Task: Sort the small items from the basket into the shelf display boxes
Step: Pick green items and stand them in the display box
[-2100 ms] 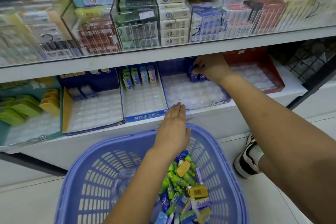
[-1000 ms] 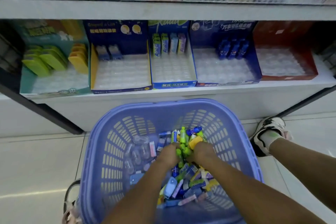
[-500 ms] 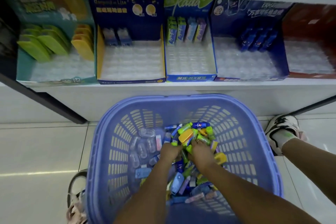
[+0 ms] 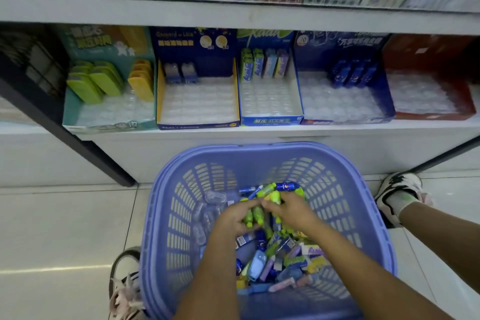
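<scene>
Basket of small items; left hand clutches green tubes; right hand pinches another.

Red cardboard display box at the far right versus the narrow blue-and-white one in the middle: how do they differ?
The red cardboard display box shows no items on its tray; the narrow blue-and-white cardboard display box holds a back row of upright green, blue and purple packs. The red box looks wider than the blue-and-white one. Both sit on the white shelf with clear dimpled trays, front rows empty.
</scene>
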Demonstrator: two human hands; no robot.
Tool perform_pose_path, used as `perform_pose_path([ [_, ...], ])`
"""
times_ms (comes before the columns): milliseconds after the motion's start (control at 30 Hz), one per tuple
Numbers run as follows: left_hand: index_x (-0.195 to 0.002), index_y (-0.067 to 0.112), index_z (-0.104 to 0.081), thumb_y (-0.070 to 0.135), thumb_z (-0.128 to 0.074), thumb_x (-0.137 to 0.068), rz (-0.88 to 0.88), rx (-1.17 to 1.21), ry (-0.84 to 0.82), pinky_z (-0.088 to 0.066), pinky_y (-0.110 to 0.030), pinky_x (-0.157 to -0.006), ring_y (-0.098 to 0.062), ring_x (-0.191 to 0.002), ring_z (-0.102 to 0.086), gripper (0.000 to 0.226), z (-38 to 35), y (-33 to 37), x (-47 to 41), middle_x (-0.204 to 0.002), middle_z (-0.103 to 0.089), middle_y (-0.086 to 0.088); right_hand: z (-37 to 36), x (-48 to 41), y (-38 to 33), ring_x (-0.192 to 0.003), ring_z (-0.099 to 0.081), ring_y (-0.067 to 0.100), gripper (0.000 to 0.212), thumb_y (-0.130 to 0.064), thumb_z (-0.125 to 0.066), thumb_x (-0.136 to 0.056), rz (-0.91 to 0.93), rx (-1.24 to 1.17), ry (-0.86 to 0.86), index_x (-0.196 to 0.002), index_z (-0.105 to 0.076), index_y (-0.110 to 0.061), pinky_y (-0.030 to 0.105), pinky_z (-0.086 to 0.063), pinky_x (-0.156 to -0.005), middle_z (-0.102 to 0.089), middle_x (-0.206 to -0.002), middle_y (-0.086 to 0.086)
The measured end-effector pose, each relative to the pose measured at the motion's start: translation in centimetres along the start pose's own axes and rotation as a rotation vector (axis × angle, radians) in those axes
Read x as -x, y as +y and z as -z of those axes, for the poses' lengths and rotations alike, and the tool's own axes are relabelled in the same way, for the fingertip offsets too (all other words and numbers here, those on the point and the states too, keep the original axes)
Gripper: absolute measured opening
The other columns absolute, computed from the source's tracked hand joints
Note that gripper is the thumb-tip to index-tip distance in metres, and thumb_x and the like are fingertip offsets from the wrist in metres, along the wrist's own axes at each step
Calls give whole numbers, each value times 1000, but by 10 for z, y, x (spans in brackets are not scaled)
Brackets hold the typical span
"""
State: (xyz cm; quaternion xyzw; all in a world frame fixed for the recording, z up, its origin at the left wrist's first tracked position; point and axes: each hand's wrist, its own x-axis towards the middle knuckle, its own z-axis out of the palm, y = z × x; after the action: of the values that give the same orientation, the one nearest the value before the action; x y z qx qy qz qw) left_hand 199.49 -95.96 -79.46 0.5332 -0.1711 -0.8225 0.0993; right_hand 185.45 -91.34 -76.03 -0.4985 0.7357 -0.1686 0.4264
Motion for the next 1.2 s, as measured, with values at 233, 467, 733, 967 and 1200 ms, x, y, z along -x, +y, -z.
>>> perform_pose_path([
  [233, -112, -2, -62, 18, -59, -80, -99, 357, -354, -55, -57, -79, -39, -97, -67, 38, -29, 21, 49, -112, -66, -25, 38, 16, -51, -71, -67, 13, 31, -46, -62, -85, -26, -597, 144, -76, -68, -17, 30, -52, -71, -71, -71, -4],
  [467, -117, -3, -59, 16, -62, -78, -195, 468, -460, -57, -52, -74, -39, -102, -66, 43, -64, 44, 91, -115, -64, -27, 76, 34, -88, -78, -63, 9, 48, -66, -55, -77, 228, -761, 209, -93, -73, -24, 30, -49, -72, -73, -94, -8],
  [733, -111, -4, -62, 18, -56, -77, -320, 452, -484, -58, -44, -76, -35, -95, -68, 40, -96, 83, 120, -109, -67, -24, 171, -1, -109, -38, -37, 12, 27, -32, -35, -98, 203, -821, 414, -93, -52, -12, 27, -41, -47, -47, -51, 0],
  [967, -112, 1, -60, 17, -52, -88, -420, 462, -386, -60, -43, -71, -34, -96, -69, 29, -101, 95, 119, -110, -68, -23, 230, -78, -136, -76, -52, 18, 23, -30, -63, -86, 235, 127, 584, -88, -59, -8, 21, -32, -57, -55, -80, 4],
  [1200, -116, 0, -58, 17, -52, -91, -456, 467, -301, -59, -42, -69, -35, -100, -68, 31, -99, 101, 113, -113, -67, -24, 219, -113, -150, -95, -61, 22, 18, -12, -68, -80, 309, 217, 516, -92, -69, 1, 19, -38, -67, -69, -97, 14],
])
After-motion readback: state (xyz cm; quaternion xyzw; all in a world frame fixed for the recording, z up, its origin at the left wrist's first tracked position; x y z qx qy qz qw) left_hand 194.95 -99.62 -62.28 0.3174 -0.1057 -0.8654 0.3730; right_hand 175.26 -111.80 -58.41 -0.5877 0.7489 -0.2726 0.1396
